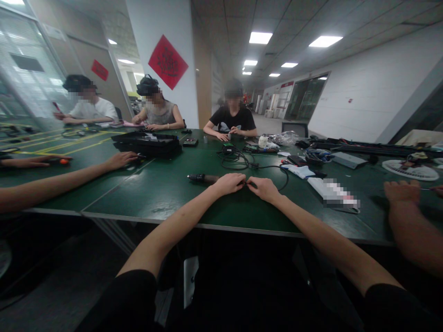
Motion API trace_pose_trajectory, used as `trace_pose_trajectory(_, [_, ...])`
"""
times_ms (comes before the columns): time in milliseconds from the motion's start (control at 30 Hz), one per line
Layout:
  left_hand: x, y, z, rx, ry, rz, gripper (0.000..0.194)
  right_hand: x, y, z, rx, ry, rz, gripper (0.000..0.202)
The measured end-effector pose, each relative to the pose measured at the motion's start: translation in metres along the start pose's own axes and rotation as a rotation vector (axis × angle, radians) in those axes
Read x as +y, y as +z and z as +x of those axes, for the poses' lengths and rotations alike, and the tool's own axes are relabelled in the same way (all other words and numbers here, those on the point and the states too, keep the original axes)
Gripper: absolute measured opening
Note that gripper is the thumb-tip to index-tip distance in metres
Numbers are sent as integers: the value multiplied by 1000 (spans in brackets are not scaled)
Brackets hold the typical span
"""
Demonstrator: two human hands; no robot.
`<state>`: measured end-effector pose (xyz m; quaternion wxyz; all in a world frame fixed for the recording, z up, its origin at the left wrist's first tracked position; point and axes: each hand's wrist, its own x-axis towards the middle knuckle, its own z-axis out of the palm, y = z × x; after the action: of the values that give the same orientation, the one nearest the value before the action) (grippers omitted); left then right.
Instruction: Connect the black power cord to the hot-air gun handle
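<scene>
- Small dark piece: located between the person's two hands, near the front edge of the green table. Too small to identify.
- Left hand: fingers curled inward, tips pinched at the piece; finger detail partly hidden.
- Right hand: thumb and fingers drawn together, gripping the piece from the opposite side. The hands are close together.
- Dark cylindrical tool: lying flat just beside the left hand, which covers its right end.
- Black cable: looped on the table beyond the hands, one length curving down near the right hand. Whether it connects to the piece cannot be told.
- Green circuit board: beside the cable loops.
- Blue-and-white packet: right of the cable; a white item with a strap lies nearer the edge.
- Black tray: further left; a co-worker's hand rests near it, finger state unclear.
- White round part: far right, beyond another co-worker's closed hand.
- Across the table: three seated persons, one in a black shirt directly opposite.
</scene>
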<state>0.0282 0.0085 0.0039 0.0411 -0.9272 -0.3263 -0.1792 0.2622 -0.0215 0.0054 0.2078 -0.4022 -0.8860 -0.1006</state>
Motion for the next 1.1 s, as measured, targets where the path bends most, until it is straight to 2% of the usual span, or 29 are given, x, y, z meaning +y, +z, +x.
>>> trace_pose_trajectory(100, [1, 0, 0, 4, -50, 20, 20, 0, 1, 0, -3, 3, -2, 13])
trace_pose_trajectory(300, [4, -4, -2, -11, 17, 13, 21, 0, 0, 0, -19, 22, -14, 14])
trace_pose_trajectory(467, [3, -2, -1, 1, -46, 7, 18, -1, -2, 0, -20, 19, 6, 15])
trace_pose_trajectory(667, [5, -4, -2, 10, 40, 26, 19, -1, -2, 0, -10, 21, -14, 14])
trace_pose_trajectory(833, [5, -4, -2, -2, -37, 0, 17, -2, -2, 0, -12, 5, 15, 13])
trace_pose_trajectory(1100, [4, -6, -2, -26, -7, -16, 21, -2, -2, 0, -14, 23, -8, 14])
